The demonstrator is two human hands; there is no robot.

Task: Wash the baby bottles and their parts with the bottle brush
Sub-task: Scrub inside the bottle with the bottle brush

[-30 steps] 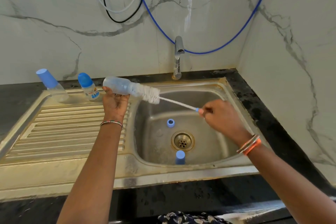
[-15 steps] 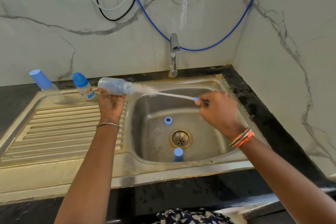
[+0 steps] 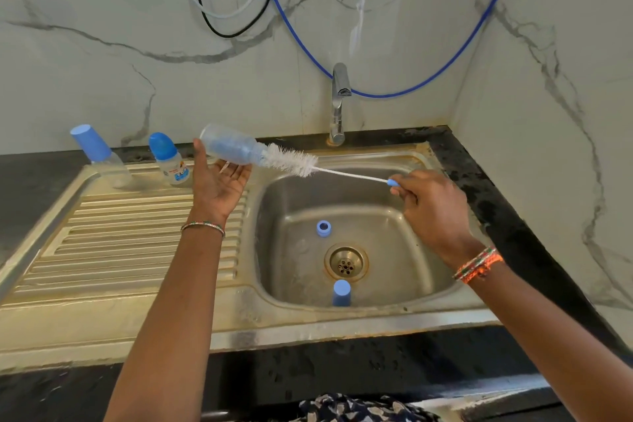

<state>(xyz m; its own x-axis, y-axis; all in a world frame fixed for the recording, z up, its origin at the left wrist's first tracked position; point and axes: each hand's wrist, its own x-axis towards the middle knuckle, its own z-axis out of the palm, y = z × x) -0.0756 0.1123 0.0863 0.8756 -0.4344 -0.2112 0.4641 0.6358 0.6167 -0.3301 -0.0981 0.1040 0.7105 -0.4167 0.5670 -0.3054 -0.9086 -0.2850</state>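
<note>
Here the left hand point(image 3: 219, 190) is palm-up with fingers spread fairly straight, and the clear baby bottle point(image 3: 230, 148) lies on its side across the fingertips and thumb, over the seam between drainboard and basin, mouth pointing right. The right hand point(image 3: 432, 212) pinches the blue handle end of the bottle brush point(image 3: 310, 166), fingers curled round it. White bristles are mostly outside the bottle, only the tip sits in the mouth; the thin white stem runs right and slightly down to the right hand, above the basin.

Steel sink point(image 3: 404, 322) is set in a dark desk point(image 3: 342, 373). In the basin: a blue ring point(image 3: 323, 228) lying flat just up-left of the drain point(image 3: 346, 263), and a blue cap point(image 3: 341, 292) standing upright near the front wall, just below the drain. On the back of the drainboard: a second bottle point(image 3: 100, 154) with a blue cap on, tilted left, and a smaller bottle point(image 3: 169, 158) with a printed label and blue cap, upright, just left of the left hand. The two are apart, not touching.

Chrome tap point(image 3: 339, 103) stands behind the basin. A blue hose point(image 3: 411, 92) plus black and white cables hang on the marble wall. Bangles on both wrists.
</note>
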